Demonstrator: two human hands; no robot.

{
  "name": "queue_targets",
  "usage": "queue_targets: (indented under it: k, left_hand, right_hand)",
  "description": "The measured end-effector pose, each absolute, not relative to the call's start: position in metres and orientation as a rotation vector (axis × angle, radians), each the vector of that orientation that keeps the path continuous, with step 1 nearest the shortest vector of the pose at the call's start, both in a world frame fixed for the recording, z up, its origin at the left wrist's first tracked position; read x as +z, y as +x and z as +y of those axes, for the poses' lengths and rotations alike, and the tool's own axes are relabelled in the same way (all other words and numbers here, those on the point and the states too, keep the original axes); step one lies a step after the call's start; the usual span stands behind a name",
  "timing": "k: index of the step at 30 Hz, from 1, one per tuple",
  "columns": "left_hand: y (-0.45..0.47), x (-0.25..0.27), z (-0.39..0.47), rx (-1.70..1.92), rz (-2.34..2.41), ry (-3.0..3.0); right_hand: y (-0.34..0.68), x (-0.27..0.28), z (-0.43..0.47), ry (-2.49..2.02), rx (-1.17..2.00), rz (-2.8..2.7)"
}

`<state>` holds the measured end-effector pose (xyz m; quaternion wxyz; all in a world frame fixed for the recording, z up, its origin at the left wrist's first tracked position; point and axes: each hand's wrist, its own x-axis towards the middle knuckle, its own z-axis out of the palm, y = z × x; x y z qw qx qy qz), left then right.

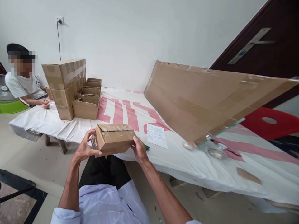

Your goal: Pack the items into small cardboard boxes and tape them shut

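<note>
A brown cardboard box (116, 141) is held in front of me, over my lap at the table's near edge. Its top flaps are folded down and meet along a seam that looks slightly uneven. My left hand (86, 147) grips the box's left end, thumb along the lower side, with some clear tape or plastic by the fingers. At the right end my right hand (140, 148) is closed on the box, its thumb on the near corner. Just beyond the box lies a white sheet of paper (157, 136) with rows of small round marks.
Taped boxes (64, 84) stand stacked at the table's left, beside several open boxes (86, 109). A large cardboard panel (198, 96) leans across the right side. Tape rolls (216, 153) lie below it. A person (29, 84) sits at the far left, hands on a small white item.
</note>
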<state>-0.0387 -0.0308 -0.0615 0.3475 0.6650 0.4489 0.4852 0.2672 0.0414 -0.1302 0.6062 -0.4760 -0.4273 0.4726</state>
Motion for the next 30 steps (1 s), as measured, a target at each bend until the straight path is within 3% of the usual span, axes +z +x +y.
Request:
queue_targets:
  k: [30]
  left_hand:
    - [-0.027, -0.069, -0.032, 1.205, 1.213, 1.796]
  right_hand:
    - [0.275, -0.122, 0.048, -0.963, 1.326, -0.735]
